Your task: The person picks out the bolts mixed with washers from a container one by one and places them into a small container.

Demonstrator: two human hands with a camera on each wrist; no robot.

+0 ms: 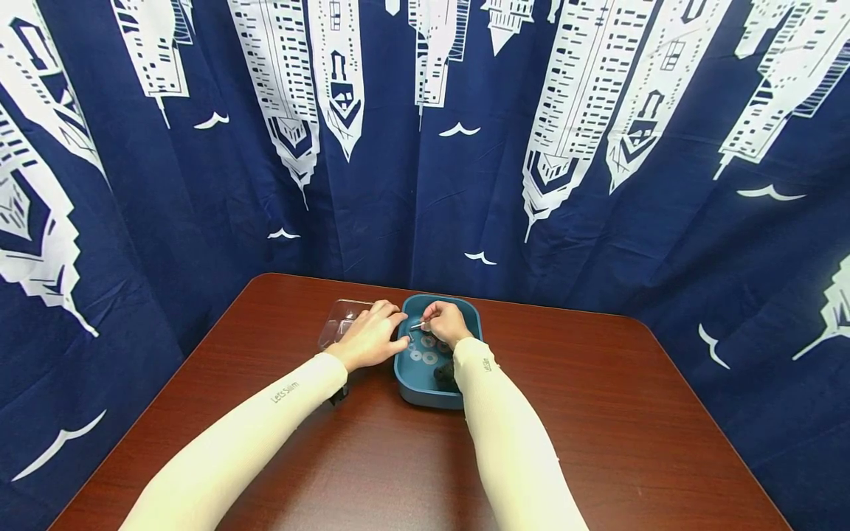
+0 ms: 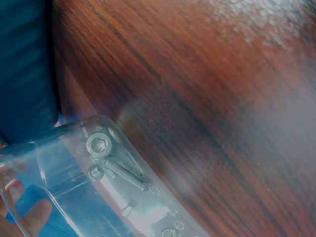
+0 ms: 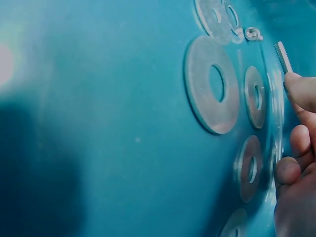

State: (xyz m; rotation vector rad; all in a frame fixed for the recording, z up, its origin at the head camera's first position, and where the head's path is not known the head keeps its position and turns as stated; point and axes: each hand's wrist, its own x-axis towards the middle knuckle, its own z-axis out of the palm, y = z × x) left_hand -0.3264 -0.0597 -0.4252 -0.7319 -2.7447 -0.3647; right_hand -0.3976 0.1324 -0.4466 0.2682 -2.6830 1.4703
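My right hand (image 1: 446, 323) is inside a blue bin (image 1: 428, 400), pinching a small metal screw (image 1: 417, 325); its threaded end (image 3: 282, 57) sticks out past the fingertips in the right wrist view. Several flat washers (image 3: 200, 89) lie on the bin's floor under that hand, with a small bright metal piece (image 3: 253, 34) near them. At the bin's left side, my left hand (image 1: 372, 335) has its thumb and fingers spread over the rim and seems to hold nothing. A clear plastic tray (image 1: 328, 332) stands beside it, partly hidden by the hand.
Inside the clear tray, the left wrist view shows socket-head screws (image 2: 126, 174) and smaller metal pieces. A dark object (image 1: 445, 375) sits at the right wrist, over the bin. Brown wooden table (image 1: 598, 413) surrounds both containers, and a navy patterned curtain (image 1: 412, 199) hangs behind.
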